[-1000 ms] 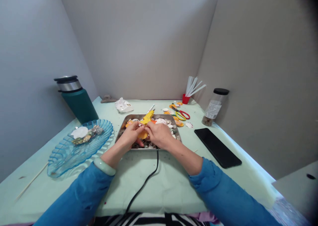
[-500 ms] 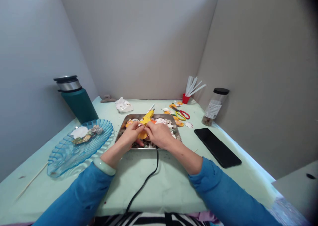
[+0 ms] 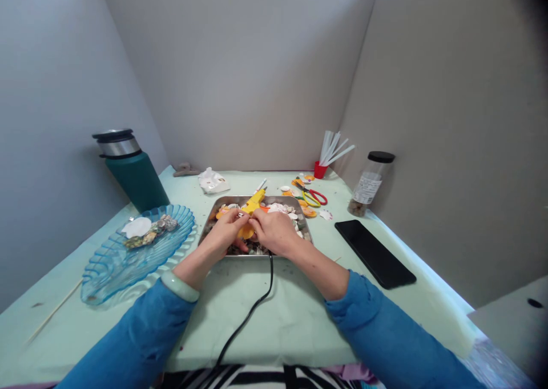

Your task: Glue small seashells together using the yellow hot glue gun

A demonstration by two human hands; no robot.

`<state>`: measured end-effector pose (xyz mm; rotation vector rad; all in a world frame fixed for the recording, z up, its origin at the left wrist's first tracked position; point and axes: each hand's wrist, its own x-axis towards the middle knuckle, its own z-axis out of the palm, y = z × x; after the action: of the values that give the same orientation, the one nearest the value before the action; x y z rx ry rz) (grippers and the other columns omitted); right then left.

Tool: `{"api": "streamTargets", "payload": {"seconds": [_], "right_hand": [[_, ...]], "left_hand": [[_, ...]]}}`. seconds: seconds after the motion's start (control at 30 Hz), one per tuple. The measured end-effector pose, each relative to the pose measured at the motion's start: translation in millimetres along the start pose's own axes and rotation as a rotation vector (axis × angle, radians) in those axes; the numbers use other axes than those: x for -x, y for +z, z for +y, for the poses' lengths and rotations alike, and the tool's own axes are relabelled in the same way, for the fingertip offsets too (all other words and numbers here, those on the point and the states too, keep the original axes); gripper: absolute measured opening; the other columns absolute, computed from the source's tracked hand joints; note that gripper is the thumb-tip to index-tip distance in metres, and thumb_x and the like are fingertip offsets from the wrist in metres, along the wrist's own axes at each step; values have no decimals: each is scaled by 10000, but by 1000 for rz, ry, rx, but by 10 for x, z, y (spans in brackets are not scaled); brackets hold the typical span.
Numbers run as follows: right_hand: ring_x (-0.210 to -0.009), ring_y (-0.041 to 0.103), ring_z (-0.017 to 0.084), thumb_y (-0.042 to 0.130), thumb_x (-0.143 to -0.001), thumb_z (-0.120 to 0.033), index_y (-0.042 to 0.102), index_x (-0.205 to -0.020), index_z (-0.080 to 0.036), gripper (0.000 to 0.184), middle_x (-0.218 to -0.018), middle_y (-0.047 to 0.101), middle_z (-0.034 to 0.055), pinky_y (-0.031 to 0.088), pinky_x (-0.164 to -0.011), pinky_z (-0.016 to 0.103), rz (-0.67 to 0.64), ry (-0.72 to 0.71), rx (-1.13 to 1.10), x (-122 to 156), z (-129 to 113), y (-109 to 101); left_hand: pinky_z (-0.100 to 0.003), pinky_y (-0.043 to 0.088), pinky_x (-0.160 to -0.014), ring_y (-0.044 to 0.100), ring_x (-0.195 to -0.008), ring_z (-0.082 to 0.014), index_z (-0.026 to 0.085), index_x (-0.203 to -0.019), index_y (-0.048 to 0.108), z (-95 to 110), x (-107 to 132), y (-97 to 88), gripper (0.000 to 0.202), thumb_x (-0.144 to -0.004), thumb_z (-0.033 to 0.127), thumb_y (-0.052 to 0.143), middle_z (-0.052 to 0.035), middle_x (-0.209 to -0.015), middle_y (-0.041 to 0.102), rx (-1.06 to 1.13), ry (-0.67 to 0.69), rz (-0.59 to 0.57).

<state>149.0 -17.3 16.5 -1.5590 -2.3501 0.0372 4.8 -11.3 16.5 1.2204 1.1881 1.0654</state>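
Hardly any movement since the earlier frame: left hand [image 3: 226, 227] and right hand [image 3: 274, 229] keep their place at frame centre, over the metal tray [image 3: 307, 232]. Fingers of both drawn in narrow, tips nearly meeting, pinching an orange shell [image 3: 246, 233] between them; exact finger contact too small to tell. Shell sits just below the fingertips, above the tray's near half. Yellow glue gun [image 3: 256, 199] directly beyond the hands, nose toward upper right; shells [image 3: 279, 208] around it in the tray. Black cord [image 3: 256, 306] runs down to bottom centre. Left of frame: blue plate [image 3: 113, 272] with shells on it, green bottle [image 3: 137, 178] behind. Right: phone [image 3: 375, 255], lying flat.
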Motion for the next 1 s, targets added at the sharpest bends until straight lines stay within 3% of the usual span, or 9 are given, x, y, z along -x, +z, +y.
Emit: {"api": "streamTargets", "payload": {"seconds": [0.77,1.0], "right_hand": [[-873,675,227,340,-1020,-387,636,-1097,-171,375,-950,731,99,415,-730,286,7,-12,-10,2,-3,-6],[-873,674,224,343,-1021,-389,634,-1094,-174,369,-940,733,92,412,-730,284,9,-14,-17,-5,3,-4]], "left_hand": [[-179,471,-291,566,-462,-98,154,-787,570,-10,-14,-3,241,-740,312,745,25,-654,554,24,5,21],[-223,483,-273,565,-445,-105,147,-797,565,-17,-17,-8,209,-771,299,706,24,-681,555,5,7,24]]}}
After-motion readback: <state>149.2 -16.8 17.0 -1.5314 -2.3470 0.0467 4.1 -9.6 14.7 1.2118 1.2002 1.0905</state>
